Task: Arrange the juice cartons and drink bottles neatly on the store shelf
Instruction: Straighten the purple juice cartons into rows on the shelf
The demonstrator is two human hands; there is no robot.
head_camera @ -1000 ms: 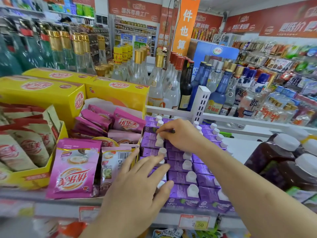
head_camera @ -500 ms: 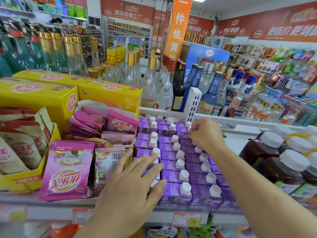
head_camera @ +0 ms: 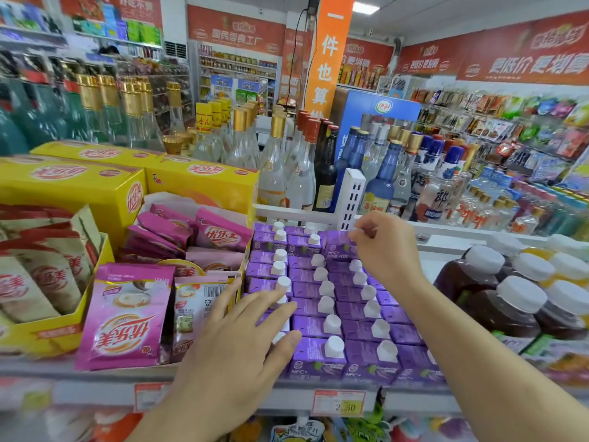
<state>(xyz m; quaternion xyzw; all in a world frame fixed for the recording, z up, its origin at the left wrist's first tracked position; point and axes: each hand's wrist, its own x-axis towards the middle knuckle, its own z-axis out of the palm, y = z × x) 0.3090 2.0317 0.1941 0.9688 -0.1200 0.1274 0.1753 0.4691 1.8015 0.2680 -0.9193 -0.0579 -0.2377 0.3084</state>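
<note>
Head view: right hand (head_camera: 387, 247) pinches a rear purple carton (head_camera: 339, 245); left hand (head_camera: 236, 342) spread beside pink pouches (head_camera: 122, 317).

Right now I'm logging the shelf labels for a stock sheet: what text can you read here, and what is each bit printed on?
"一件也算": orange hanging banner.
"NFC+": front of the purple juice cartons.
"2.50", partly smudged: price tag on the shelf edge.
"优乐美": pink pouches and yellow boxes.
"伊利": logo on the blue cabinet.
"郎": clear bottle.
Red wall banners, barcode digits and the other price tag: too blurred to read.
</note>
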